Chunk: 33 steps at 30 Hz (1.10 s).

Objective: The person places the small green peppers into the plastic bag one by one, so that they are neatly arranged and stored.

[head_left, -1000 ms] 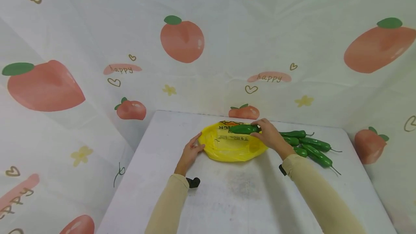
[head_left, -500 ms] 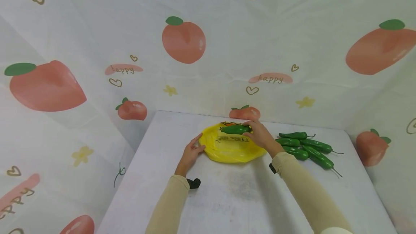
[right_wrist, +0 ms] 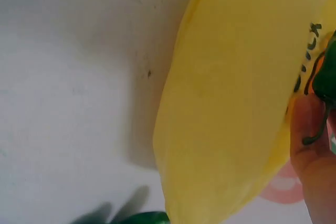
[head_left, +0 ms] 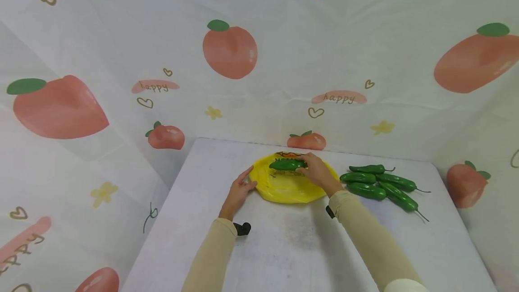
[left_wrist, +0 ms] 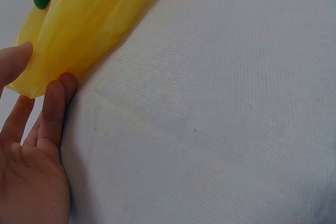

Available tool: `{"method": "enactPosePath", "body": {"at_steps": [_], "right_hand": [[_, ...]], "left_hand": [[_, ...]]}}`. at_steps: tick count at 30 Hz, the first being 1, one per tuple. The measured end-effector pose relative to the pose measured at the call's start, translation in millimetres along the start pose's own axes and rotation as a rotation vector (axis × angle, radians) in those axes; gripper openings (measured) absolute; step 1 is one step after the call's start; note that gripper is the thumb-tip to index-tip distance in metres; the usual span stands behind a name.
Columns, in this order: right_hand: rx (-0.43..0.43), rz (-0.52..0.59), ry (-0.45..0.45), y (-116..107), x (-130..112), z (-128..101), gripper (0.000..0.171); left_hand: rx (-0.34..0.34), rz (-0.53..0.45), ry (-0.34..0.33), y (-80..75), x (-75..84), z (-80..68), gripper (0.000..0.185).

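Note:
A yellow plastic bag (head_left: 284,195) with dark lettering stands with its mouth wide, toward the back of the white table. My left hand (head_left: 237,193) rests at the bag's left side, thumb and straight fingers spread; in the left wrist view the fingertips (left_wrist: 54,90) touch its edge. Over the bag's mouth, my right hand (head_left: 318,172) grips a green chili pepper (head_left: 284,164) by its stem end. In the right wrist view the pepper's curved stem (right_wrist: 315,137) shows against a finger.
Several more green peppers lie on the table right of the bag, the nearest pepper (head_left: 365,190) just beyond the right forearm (head_left: 369,238). A white fruit-print curtain (head_left: 259,111) rises behind the table.
My right hand has carried the pepper leftward from the bag's right side to over the middle of its mouth. The left hand stays at the bag's left edge.

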State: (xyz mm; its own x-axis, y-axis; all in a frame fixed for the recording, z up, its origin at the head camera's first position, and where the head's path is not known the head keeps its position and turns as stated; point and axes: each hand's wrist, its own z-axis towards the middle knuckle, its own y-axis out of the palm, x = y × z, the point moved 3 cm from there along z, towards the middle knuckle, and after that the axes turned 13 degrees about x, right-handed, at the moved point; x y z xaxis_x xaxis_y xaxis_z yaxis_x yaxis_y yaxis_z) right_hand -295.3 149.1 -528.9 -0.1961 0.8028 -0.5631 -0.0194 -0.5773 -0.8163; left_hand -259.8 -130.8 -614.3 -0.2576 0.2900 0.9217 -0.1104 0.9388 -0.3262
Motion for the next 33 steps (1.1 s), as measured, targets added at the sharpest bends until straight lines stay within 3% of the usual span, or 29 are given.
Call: {"method": "enactPosePath", "body": {"at_steps": [9, 33], "right_hand": [[-0.035, 0.005, 0.087, 11.6, 0.5, 1.6, 0.045], [-0.038, -0.009, 0.146, 29.0, 4.5, 1.4, 0.041]], "left_hand": [[-0.008, -0.017, 0.003, 0.1, 1.9, 0.2, 0.054], [0.001, -0.019, -0.032, 0.0, 2.7, -1.9, 0.054]]}}
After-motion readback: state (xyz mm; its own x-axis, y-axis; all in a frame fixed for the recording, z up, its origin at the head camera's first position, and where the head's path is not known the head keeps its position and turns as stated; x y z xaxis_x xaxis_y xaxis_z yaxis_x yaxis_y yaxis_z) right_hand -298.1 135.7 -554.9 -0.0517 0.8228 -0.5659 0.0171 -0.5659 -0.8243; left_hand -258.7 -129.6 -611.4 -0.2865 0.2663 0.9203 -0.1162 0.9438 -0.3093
